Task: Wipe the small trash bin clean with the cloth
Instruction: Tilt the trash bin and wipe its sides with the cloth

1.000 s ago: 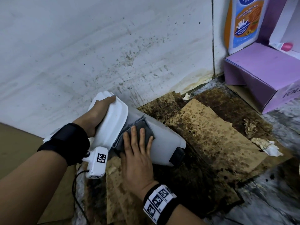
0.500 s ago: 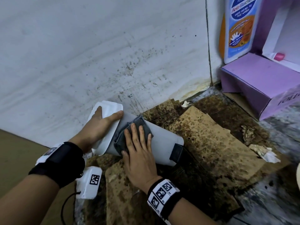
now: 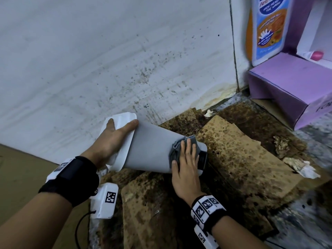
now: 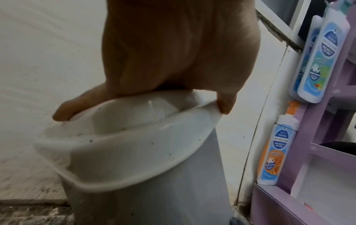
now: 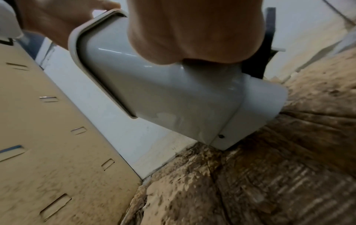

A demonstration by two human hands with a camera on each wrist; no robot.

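The small grey plastic trash bin [image 3: 150,151] lies tipped on its side on stained brown cardboard [image 3: 239,159], long axis slanting from its white lid end by the wall down to its base. The left hand [image 3: 111,141] grips the lid rim, thumb over it. At the base end, the right hand [image 3: 186,168] presses the folded grey cloth [image 3: 193,142] flat, fingers spread.

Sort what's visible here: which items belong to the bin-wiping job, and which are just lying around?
In use: small trash bin, tipped on its side; grey cloth pressed on it by the right hand; left hand gripping the bin's lid end.

Lying about: stained cardboard, purple box, soap bottle, crumpled paper.
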